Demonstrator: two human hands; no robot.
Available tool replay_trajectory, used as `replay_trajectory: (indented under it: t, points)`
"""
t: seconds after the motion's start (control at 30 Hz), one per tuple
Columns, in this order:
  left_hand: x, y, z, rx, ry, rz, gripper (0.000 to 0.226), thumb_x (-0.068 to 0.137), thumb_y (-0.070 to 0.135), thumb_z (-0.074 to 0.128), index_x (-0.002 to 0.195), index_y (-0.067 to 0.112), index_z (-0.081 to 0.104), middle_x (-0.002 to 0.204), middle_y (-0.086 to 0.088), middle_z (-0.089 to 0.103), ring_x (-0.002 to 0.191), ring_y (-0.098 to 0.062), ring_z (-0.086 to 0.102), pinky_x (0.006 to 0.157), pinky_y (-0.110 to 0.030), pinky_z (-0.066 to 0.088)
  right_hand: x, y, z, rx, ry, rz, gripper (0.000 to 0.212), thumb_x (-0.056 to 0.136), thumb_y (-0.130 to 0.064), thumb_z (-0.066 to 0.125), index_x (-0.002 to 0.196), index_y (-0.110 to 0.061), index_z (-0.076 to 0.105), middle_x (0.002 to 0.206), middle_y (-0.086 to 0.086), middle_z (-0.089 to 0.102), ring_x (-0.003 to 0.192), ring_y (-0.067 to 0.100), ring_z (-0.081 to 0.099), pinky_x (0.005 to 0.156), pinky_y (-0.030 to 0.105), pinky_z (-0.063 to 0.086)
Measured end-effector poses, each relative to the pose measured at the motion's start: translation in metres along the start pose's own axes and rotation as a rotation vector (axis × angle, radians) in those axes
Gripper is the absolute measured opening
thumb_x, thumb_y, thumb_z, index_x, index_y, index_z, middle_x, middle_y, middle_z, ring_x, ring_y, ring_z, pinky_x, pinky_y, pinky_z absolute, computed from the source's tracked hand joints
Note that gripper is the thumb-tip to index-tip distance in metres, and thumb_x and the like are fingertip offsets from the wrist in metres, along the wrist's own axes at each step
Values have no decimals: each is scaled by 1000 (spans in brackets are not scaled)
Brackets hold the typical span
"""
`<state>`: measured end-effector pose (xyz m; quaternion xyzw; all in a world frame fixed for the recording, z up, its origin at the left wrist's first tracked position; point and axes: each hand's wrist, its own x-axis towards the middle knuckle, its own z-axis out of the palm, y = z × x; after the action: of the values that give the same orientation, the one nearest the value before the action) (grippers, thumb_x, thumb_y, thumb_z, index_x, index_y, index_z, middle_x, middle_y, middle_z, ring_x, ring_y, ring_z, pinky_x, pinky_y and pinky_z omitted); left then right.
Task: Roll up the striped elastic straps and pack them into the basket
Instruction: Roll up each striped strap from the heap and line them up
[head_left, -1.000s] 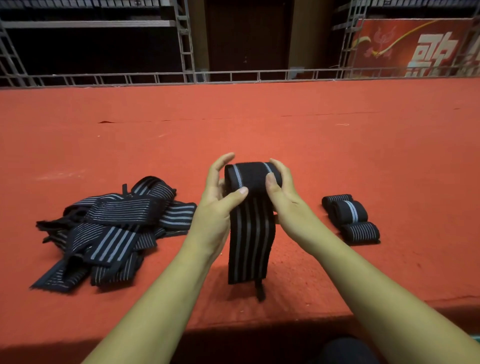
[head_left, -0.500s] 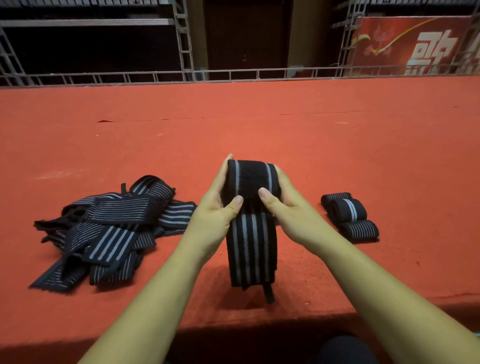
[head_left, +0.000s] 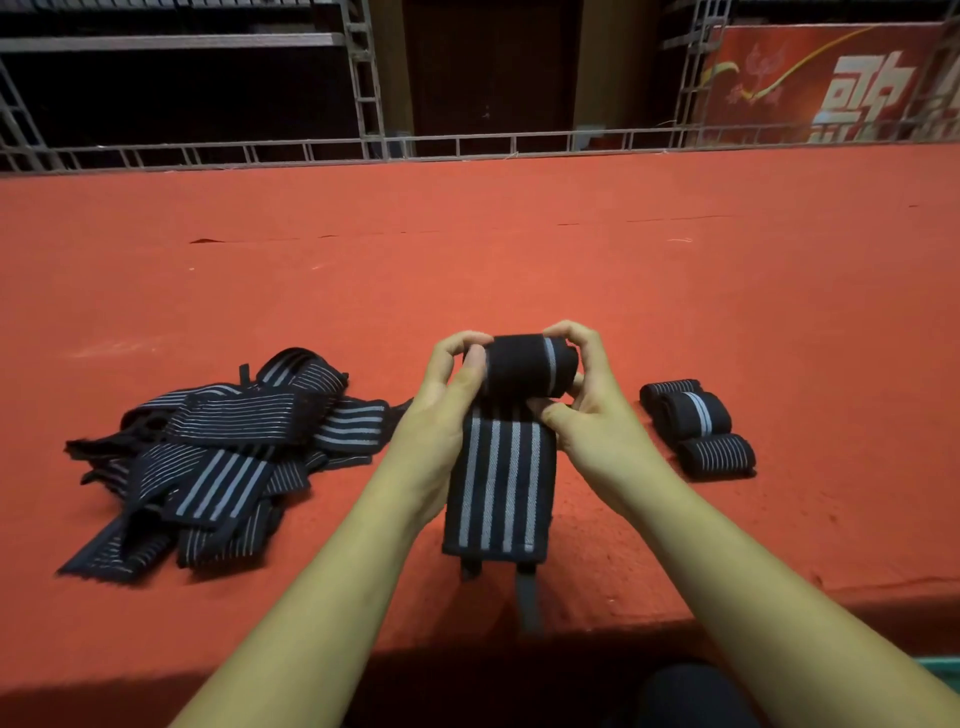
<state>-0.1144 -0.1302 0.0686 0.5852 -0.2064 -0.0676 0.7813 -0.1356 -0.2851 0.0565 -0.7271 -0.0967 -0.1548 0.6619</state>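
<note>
Both hands, left hand and right hand, grip the strap, its roll fatter than before (tail shorter); rolling's nearly finished.

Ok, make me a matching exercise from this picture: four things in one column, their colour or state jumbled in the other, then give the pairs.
Things
1. strap being rolled
2. loose straps
3. finished rolls
4. banner

States
A. red with white characters
B. unrolled, heaped in a tangle
C. partly wound, tail hanging down
D. fully wound, lying side by side

Pairs: 1-C, 2-B, 3-D, 4-A
</note>
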Motion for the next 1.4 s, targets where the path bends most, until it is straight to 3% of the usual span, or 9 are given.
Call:
replay_trajectory:
  t: [0.17,0.3,0.47,0.77,0.9,1.0,1.13,1.23,1.4]
  points:
    - [1,-7,1,112,66,40,20,94,51,58,94,32,51,94,-4,59,85,-23,56,76,-45,45,1,-2,6,89,-67,126,47,81,-34,66,124,-36,45,111,-5,63,101,11,62,93,41,50]
    - [0,-17,0,94,90,92,30,90,40,58,118,45,50,117,-6,58,104,-20,60,99,-46,48,0,-8,8,-34,-36,248,84,79,-85,42,149,-39,30,145,-8,50,129,8,50,111,36,39]
    - [-6,-22,1,-75,81,4,74,86,32,59,152,29,27,146,-8,51,130,-20,56,112,-41,43,-9,-12,5,-153,-90,209,56,98,-63,31,145,-34,39,134,-15,57,120,-6,52,100,21,40]
    - [-8,-30,-10,-39,-29,17,59,87,17,53,143,25,36,135,20,59,123,-5,59,102,-26,49,-9,-2,-3,-30,-188,261,52,96,-54,53,143,-34,40,130,-14,63,118,4,62,105,47,48]
    - [-8,-32,-19,19,-84,-11,65,88,14,56,147,29,34,148,14,47,136,-16,49,114,-38,40,-14,9,-8,24,-211,264,69,88,-48,65,146,-26,37,137,-1,60,126,16,59,110,52,44]
    - [-8,-36,-15,131,-152,-13,64,97,11,58,148,37,31,136,2,60,125,-19,60,104,-35,49,-16,13,-16,118,-112,233,71,86,-22,70,148,-21,35,139,4,58,128,19,58,112,46,42]
    - [-10,-47,0,176,-164,-69,62,102,9,52,147,44,26,104,15,72,94,-8,71,76,-33,60,-20,19,-29,82,-63,144,59,94,5,60,144,-17,40,136,10,58,125,24,59,109,41,46]
    - [-8,-52,9,56,-168,-154,60,101,8,53,144,45,34,108,-1,73,96,-21,71,79,-41,60,-24,26,-40,173,-59,184,62,93,10,57,141,-26,44,127,12,60,113,26,64,99,43,53]
    - [-4,-65,30,-172,-113,-238,23,98,41,47,117,31,54,104,-10,58,85,-26,58,68,-35,53,-35,39,-58,79,-37,188,65,84,22,51,120,-33,49,94,11,54,81,22,53,74,34,47]
